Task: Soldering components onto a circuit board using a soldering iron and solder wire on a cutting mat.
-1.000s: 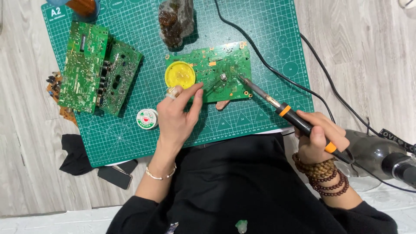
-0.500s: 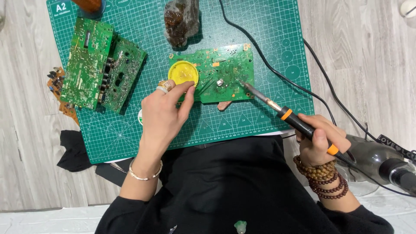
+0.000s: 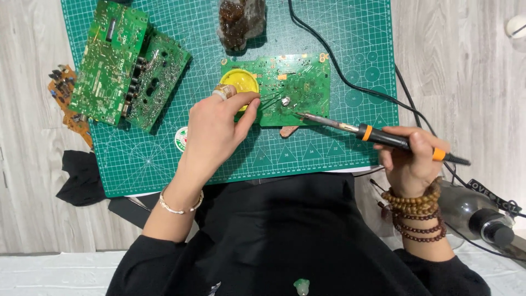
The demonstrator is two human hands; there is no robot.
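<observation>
A soldering iron (image 3: 383,137) with a black grip and orange bands is held in the right hand (image 3: 411,161), at the right of the frame; the fingers are closed around the grip. The metal tip is pointed leftward and is seen at the lower edge of a green circuit board (image 3: 298,87), which is laid on the green cutting mat (image 3: 329,148) slightly above the frame's centre. The board thus lies up and to the left of the right hand, apart from it, with only the iron's tip reaching it.

The left hand (image 3: 216,131) is placed at the board's left end, thumb and forefinger drawn together over its lower left part; whether anything is pinched between them cannot be told. A round yellow tin (image 3: 238,82) is seen just above that hand, against the board's left edge. Two larger green circuit boards (image 3: 126,66) are stacked in the upper left of the frame.
</observation>
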